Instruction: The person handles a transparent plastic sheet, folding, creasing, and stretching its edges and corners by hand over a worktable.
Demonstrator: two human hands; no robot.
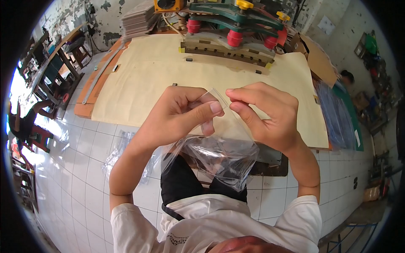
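Note:
A clear plastic sheet [223, 156] hangs over my lap, its upper corner raised above the front of the work table. My left hand [185, 111] pinches it near that corner, the thumb on top and the fingers behind. Just to the right, my right hand [265, 111] has its thumb and index finger close together beside the sheet's edge; whether they hold anything is too small to tell. Cream paper [147, 76] covers the table behind both hands.
A green machine [236, 19] with red cylinders stands at the back of the table. Stacked boards [139, 21] are at the back left, cardboard [316, 59] and bluish plastic sheets [337, 118] at the right. A seated person [27, 120] is at far left.

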